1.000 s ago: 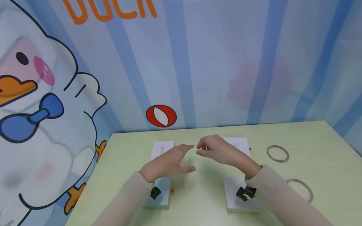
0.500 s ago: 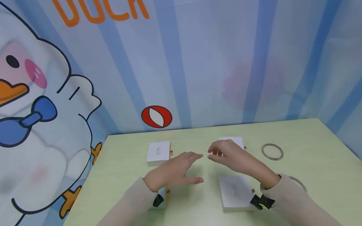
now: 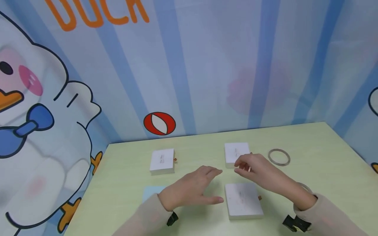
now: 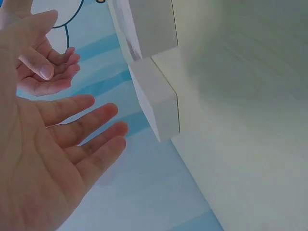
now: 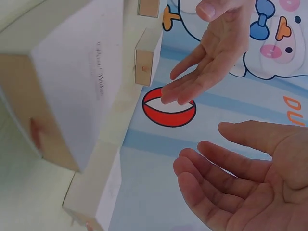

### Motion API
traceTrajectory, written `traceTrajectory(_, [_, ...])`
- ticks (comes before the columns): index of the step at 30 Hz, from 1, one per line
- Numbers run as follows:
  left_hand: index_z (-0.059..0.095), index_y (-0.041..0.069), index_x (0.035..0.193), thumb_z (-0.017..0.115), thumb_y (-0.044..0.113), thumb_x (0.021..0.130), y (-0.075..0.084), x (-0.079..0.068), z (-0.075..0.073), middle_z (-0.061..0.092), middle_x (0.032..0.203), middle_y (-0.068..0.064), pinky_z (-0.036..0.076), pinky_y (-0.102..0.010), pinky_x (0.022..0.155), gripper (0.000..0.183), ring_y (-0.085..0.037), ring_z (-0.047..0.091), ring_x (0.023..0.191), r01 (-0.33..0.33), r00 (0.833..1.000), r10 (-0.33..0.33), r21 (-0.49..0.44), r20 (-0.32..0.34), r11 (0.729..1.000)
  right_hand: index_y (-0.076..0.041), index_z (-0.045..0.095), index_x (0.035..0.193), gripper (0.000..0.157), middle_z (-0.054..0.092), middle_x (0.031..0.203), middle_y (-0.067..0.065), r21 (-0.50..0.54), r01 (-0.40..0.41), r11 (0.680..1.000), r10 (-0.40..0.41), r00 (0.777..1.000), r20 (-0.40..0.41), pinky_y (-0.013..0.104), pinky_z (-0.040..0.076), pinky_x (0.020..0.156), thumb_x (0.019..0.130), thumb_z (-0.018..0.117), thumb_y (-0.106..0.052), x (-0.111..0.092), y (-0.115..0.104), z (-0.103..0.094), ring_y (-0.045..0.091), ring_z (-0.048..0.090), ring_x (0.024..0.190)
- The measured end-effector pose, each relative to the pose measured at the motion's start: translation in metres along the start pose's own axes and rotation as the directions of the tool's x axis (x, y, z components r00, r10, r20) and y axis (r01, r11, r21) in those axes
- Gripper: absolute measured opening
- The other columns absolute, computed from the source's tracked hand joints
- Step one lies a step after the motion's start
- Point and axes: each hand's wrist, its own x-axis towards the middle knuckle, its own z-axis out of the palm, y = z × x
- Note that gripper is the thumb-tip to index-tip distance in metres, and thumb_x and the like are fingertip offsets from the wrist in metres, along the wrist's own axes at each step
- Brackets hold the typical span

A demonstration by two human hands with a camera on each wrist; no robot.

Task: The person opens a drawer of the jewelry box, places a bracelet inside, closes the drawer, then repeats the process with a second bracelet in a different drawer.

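Observation:
My left hand [image 3: 193,185] hovers over the middle of the table, fingers straight and thumb apart, holding nothing. Its bare palm also shows in the left wrist view. To the right, my right hand [image 3: 261,170] is raised with loosely bent fingers; nothing is in it in the right wrist view. Nearest to it are a flat white box [image 3: 243,201] at the front and another white box [image 3: 235,151] behind, both with a small brown tab on the side. A light blue box [image 3: 151,192] is partly hidden by the left arm. A third white box [image 3: 162,160] lies at the back left.
A beige ring [image 3: 279,164] lies at the right of the pale green table [image 3: 325,157]. A second ring [image 3: 305,186] is mostly hidden behind the right forearm. Behind the table hangs a blue striped cloth [image 3: 206,65] printed with a duck and a ball.
Both hands have moved right and toward the front, the right one farther, so the gap between them has widened. The white boxes are now less covered. The view has shifted slightly.

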Motion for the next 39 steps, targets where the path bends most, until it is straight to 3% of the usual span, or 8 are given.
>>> traceTrajectory(13, [0.039, 0.009, 0.151, 0.055, 0.065, 0.093, 0.017, 0.012, 0.017, 0.041, 0.149, -0.006, 0.040, -0.029, 0.105, 0.082, -0.018, 0.037, 0.138, -0.081, 0.997, 0.082, 0.083, -0.007, 0.993, -0.006, 0.072, 0.098, 0.008, 0.067, 0.089, -0.005, -0.007, -0.007, 1.000, 0.007, 1.000, -0.020, 0.027, 0.051, 0.065, 0.095, 0.068, -0.012, -0.026, 0.030, 0.000, 0.007, 0.059, 0.076])
traceTrajectory(25, [0.038, 0.009, 0.152, 0.054, 0.069, 0.091, 0.031, 0.024, 0.031, 0.041, 0.149, -0.004, 0.039, -0.026, 0.105, 0.087, -0.017, 0.037, 0.137, -0.110, 0.993, 0.114, 0.162, -0.018, 0.981, -0.002, 0.071, 0.094, 0.007, 0.063, 0.082, -0.009, -0.052, 0.008, 0.999, -0.009, 1.000, -0.021, 0.026, 0.049, 0.061, 0.092, 0.070, -0.009, -0.041, 0.057, 0.011, 0.003, 0.055, 0.070])
traceTrajectory(39, [0.036, 0.009, 0.153, 0.049, 0.073, 0.091, 0.039, 0.033, 0.039, 0.040, 0.149, -0.003, 0.036, -0.023, 0.106, 0.090, -0.015, 0.037, 0.136, -0.129, 0.991, 0.134, 0.240, -0.008, 0.962, -0.002, 0.071, 0.091, 0.003, 0.060, 0.076, -0.010, -0.047, -0.048, 0.998, 0.048, 0.999, 0.008, 0.025, 0.047, 0.060, 0.090, 0.070, -0.004, -0.051, 0.074, 0.025, 0.001, 0.051, 0.068])
